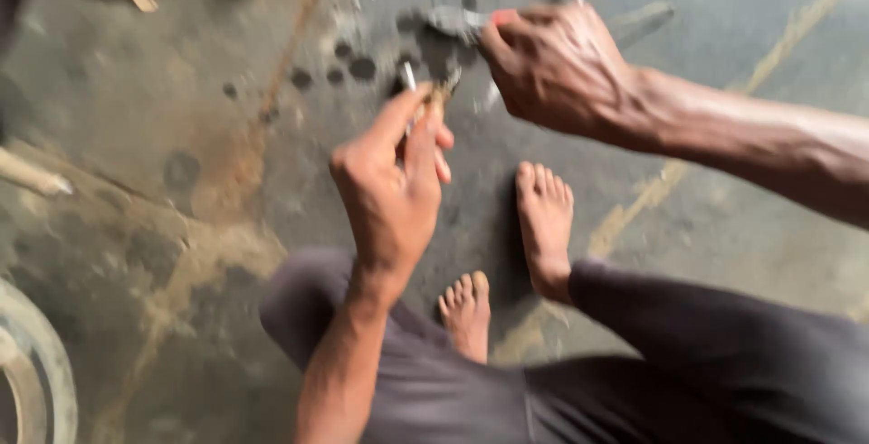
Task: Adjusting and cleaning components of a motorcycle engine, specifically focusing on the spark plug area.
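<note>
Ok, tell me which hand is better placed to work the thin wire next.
Probably the left hand: its fingertips pinch the thin wire. The right hand is closed on a grey metal tool, though blur hides detail.

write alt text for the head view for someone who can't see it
Seen from above and blurred by motion, a squatting person's left hand pinches a small thin piece with a pale tip, while the right hand grips a metal tool over a stained concrete floor. Two bare feet and dark trousers fill the lower frame.
</note>
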